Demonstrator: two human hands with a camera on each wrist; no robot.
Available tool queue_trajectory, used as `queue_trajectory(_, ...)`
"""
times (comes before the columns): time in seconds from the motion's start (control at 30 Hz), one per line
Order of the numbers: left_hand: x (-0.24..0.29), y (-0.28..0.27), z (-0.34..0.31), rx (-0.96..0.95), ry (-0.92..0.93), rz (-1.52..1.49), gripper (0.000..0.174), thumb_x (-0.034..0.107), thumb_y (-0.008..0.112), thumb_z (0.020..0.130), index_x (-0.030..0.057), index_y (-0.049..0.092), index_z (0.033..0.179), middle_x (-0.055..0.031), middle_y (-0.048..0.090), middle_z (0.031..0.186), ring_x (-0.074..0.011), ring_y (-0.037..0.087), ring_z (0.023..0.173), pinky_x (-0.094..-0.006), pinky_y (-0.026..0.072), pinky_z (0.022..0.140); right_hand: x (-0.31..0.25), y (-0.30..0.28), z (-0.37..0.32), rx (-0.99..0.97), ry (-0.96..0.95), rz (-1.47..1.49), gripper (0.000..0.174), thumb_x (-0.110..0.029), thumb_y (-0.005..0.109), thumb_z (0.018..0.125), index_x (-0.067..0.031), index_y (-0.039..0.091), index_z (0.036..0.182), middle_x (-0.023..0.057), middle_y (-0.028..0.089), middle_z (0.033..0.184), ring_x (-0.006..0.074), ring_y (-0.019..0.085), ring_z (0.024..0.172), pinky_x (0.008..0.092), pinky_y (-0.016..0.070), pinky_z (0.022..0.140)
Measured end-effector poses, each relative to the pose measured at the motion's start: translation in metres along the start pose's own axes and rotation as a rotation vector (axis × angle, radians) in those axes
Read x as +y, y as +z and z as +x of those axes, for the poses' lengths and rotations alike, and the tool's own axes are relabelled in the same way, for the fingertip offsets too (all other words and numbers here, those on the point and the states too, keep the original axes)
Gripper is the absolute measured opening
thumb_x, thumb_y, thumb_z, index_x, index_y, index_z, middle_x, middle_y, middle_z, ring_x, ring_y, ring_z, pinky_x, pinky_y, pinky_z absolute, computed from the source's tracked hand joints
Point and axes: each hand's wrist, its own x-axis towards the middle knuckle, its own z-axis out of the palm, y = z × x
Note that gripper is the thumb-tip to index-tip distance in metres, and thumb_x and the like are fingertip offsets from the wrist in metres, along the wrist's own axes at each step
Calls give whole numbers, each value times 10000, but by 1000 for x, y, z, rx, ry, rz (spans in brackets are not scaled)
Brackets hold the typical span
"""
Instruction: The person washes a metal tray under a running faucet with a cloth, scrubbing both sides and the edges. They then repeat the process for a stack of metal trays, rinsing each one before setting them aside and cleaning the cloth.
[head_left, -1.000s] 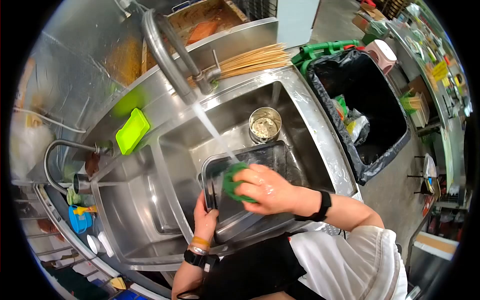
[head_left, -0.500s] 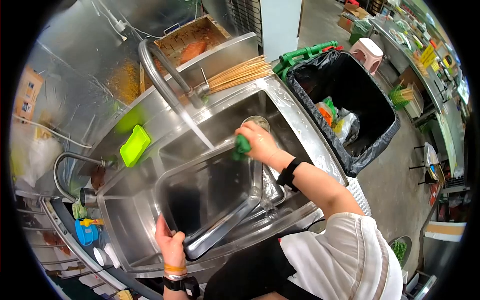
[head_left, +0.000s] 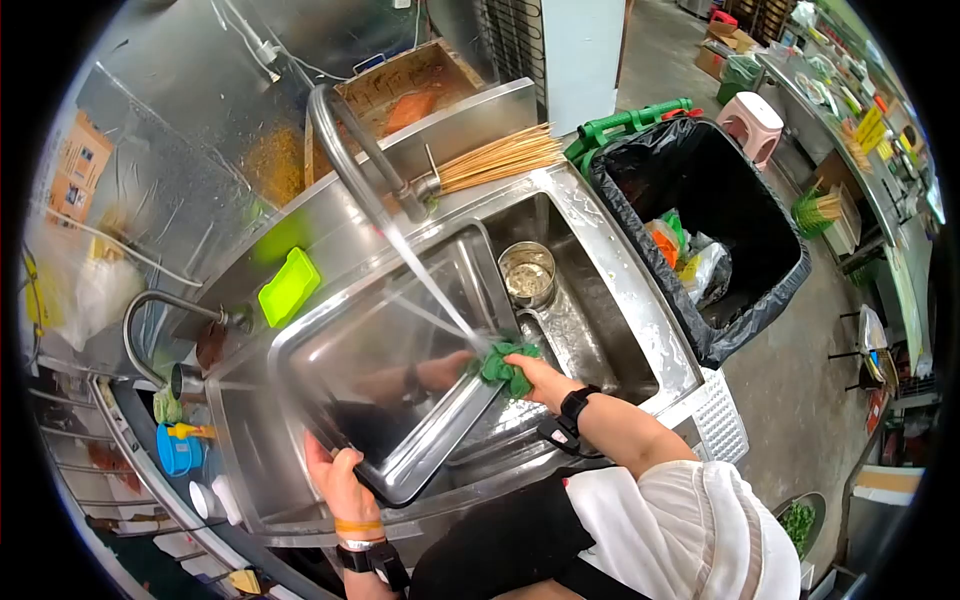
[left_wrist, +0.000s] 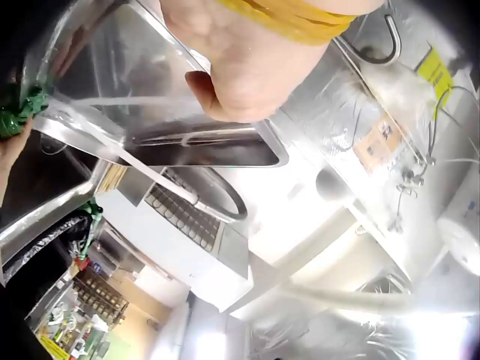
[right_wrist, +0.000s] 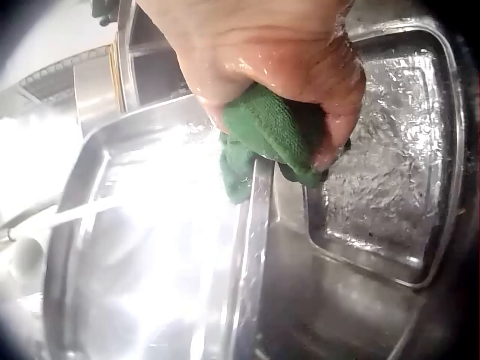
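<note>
A rectangular metal tray [head_left: 345,355] is held tilted over the sink. My left hand [head_left: 342,482] grips its near-left corner. In my right hand [head_left: 545,384] is a bunched green cloth [head_left: 507,368], and the right wrist view shows that cloth folded over the tray's side rim. Water from the tall faucet [head_left: 345,165] streams down beside the cloth and the right fingers. Beneath and to the right, a second metal tray [right_wrist: 390,157] lies in the basin with water in it. A round metal container [head_left: 527,276] stands at the basin's back.
Left of the large basin is a smaller sink bowl with its own curved faucet [head_left: 150,310]. A lime-green plastic tray [head_left: 289,288] and bamboo skewers [head_left: 505,158] lie on the back ledge. A black-lined bin [head_left: 745,300] stands right of the sink.
The tray came up out of the basin, held by my left hand, and now tilts under the stream. My right hand with the cloth went to the far corner, then back down the right rim.
</note>
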Motion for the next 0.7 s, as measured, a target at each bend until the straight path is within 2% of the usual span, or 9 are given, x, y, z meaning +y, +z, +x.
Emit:
queue_trajectory(0.17,-54,-41,-2,180,-265,-119,597,-60,477,681,40,507,1268,-49,558,1037,-185,540,970,-283,439,884,-20,-20,-28,-56,-284,-12,192,-80,688,830,-28,639,1008,75,678,886,202,679,753,333,556,615)
queue_trajectory(0.23,-135,-83,-9,157,-342,-140,554,-32,497,703,37,513,1252,-69,563,1030,-210,566,944,-317,476,876,-43,-22,-65,33,-469,-98,194,-7,687,800,-23,633,986,75,671,869,189,662,729,316,544,629)
queue_trajectory(0.3,-171,-76,-10,86,-760,-350,496,-15,512,723,24,531,1217,-97,576,1040,-242,599,932,-367,517,868,-64,-30,-87,86,-651,-225,280,25,690,773,-18,608,1037,72,667,899,175,655,787,310,544,700)
queue_trajectory(0.37,-183,-50,-18,4,-842,-159,412,-19,515,750,17,545,1159,-123,587,1073,-279,621,944,-425,540,866,-86,-31,-113,146,-692,-318,294,10,713,757,-20,598,1026,58,667,915,169,653,802,289,534,723)
queue_trajectory(0.43,-206,-24,-18,-227,-948,-454,333,-20,534,789,22,558,1119,-133,596,1083,-299,613,1016,-434,526,925,-104,-32,-134,190,-841,-453,308,5,724,752,-19,594,1030,54,670,929,158,650,817,283,528,741)
queue_trajectory(0.47,-270,-33,-15,-341,-725,-325,325,-15,536,813,5,555,1137,-146,599,1095,-311,605,1046,-443,519,939,-109,-27,-146,196,-920,-473,318,7,725,753,-16,593,1041,54,671,942,154,649,828,281,526,753)
queue_trajectory(0.53,-240,13,0,-154,-981,-574,342,-19,534,856,-12,545,1199,-162,608,1111,-321,587,1106,-447,503,969,-119,-17,-170,180,-1015,-483,336,19,718,759,-10,592,1070,53,671,971,145,645,855,277,519,779)
queue_trajectory(0.63,-198,44,33,-194,-863,-530,388,-54,519,844,29,543,1222,-155,615,1101,-295,614,1051,-471,515,946,-130,-18,-178,173,-1074,-418,351,21,700,775,-3,598,1109,53,671,997,148,648,856,278,521,778)
queue_trajectory(0.7,-179,41,55,-206,-608,-483,399,-65,518,824,-2,534,1219,-153,623,1102,-286,636,1001,-466,536,909,-130,-27,-163,167,-1016,-313,324,4,686,792,1,609,1107,55,672,997,152,650,856,281,525,768)
